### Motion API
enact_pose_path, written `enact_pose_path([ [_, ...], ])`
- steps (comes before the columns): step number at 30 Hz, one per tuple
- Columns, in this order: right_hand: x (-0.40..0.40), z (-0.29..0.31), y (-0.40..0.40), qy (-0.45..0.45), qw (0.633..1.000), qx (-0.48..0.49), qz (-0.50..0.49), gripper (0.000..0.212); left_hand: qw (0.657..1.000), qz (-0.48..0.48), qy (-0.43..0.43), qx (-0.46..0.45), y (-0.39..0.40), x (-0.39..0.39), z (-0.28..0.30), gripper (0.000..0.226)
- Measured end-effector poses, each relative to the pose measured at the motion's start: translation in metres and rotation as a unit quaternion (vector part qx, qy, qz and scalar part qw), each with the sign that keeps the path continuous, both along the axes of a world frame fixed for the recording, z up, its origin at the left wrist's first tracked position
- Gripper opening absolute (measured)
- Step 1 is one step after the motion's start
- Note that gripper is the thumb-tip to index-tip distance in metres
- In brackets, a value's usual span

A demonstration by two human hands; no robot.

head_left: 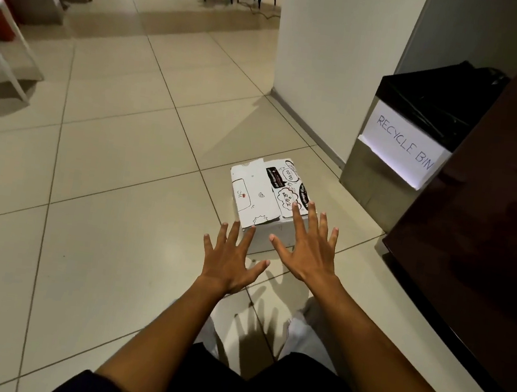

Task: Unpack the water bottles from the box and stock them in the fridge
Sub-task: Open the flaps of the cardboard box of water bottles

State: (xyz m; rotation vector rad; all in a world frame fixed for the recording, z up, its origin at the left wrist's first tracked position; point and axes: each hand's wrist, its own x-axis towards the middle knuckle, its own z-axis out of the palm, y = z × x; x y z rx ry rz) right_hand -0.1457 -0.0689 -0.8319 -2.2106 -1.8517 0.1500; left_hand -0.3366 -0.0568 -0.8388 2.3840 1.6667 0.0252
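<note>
A white paper sheet [403, 146] taped to the front of the black-lined steel bin [374, 178] reads "RECYCLE BIN" in handwritten capitals. The white cardboard box [261, 193] on the tiled floor carries black cartoon-bubble lettering — too small to read.

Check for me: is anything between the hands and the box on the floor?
Nothing visible. The left hand and right hand hover open over the near side of the box, only bare floor tile around it. Its top flaps look closed, so the bottles are hidden.
</note>
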Motion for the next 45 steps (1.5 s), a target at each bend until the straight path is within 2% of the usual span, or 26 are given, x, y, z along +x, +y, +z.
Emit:
enact_pose_path([
  [10, 0.023, -0.024, 0.076, 0.011, 0.999, -0.030, -0.007, 0.094, 0.999, 0.005, -0.036, -0.023, 0.085, 0.024, -0.013, 0.089],
  [13, 0.031, -0.037, 0.109, 0.019, 0.999, -0.034, -0.008, 0.090, 0.999, 0.001, -0.019, -0.036, 0.117, 0.035, -0.027, 0.088],
  [22, 0.061, -0.086, 0.195, 0.045, 0.989, -0.134, -0.031, 0.082, 0.993, -0.007, 0.022, -0.117, 0.215, 0.073, -0.069, 0.081],
  [31, 0.065, -0.107, 0.239, 0.053, 0.978, -0.198, -0.027, 0.095, 0.990, 0.029, 0.026, -0.132, 0.248, 0.105, -0.096, 0.091],
  [34, 0.065, -0.112, 0.241, 0.058, 0.981, -0.181, -0.036, 0.099, 0.992, 0.020, 0.020, -0.125, 0.248, 0.109, -0.099, 0.085],
  [45, 0.067, -0.119, 0.235, 0.067, 0.989, -0.129, -0.025, 0.087, 0.993, 0.040, -0.059, -0.099, 0.245, 0.118, -0.097, 0.055],
])
